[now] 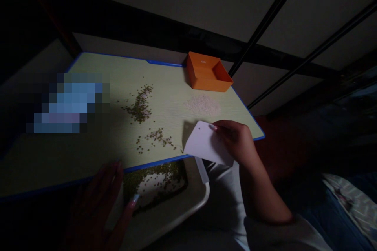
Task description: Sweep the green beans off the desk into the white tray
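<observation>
My right hand [235, 139] pinches a flat white scraper [203, 141] with a small hole near one corner, held over the table's front edge. Beyond it lies a heap of pale, rice-like grains [203, 104]. To the left are a pile of small green beans [141, 106] with pale grains among them, and a looser scatter of beans [159, 136]. Below the edge stands a white bin [203, 200] containing many green beans [141, 176] and a pale patch. My left hand [100, 204], in shadow, has its fingers apart at the bin's left side, thumb over the inside.
An open orange box [206, 82] stands at the back right of the pale, blue-edged table [167, 74]. A blurred-out bluish patch [70, 102] covers something at the left. Behind the table rises a panelled wall [200, 4]. Patterned fabric [353, 204] lies at the lower right.
</observation>
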Demonstrator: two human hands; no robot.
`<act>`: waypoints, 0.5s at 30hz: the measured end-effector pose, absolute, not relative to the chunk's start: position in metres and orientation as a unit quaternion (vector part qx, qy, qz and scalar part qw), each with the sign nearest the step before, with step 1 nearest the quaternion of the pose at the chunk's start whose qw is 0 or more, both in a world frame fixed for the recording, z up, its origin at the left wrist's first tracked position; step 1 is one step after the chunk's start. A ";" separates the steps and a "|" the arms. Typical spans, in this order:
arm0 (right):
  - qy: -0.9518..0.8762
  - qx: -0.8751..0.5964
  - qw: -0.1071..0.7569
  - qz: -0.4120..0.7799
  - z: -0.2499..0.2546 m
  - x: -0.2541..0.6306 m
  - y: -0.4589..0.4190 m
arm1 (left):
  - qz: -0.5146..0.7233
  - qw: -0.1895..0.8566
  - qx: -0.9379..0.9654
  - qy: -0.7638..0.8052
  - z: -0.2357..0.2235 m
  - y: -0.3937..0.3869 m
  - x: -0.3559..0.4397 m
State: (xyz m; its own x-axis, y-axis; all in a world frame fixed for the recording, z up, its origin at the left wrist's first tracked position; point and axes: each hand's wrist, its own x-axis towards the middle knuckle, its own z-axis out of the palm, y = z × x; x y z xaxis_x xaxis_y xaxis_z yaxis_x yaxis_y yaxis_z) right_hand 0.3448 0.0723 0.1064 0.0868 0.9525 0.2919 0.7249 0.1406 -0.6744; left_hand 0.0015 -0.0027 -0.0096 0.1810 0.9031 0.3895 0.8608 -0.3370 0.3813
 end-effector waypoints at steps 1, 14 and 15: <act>-0.656 -0.635 0.376 0.159 0.107 0.344 0.071 | 0.283 0.038 0.766 0.576 -0.009 -0.003 0.002; -0.652 -0.642 0.379 0.137 0.105 0.340 0.083 | 0.288 0.019 0.771 0.567 -0.008 -0.001 0.003; -0.656 -0.638 0.377 0.139 0.105 0.339 0.084 | 0.289 0.020 0.772 0.566 -0.008 -0.001 0.003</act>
State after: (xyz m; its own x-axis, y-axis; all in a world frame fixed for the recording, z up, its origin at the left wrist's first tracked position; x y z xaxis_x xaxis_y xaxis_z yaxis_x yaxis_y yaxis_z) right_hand 0.3391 0.0835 0.1048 0.0994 0.9428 0.3182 0.7330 0.1469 -0.6641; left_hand 0.0031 -0.0012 -0.0083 0.1912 0.8855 0.4235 0.8626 -0.3575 0.3579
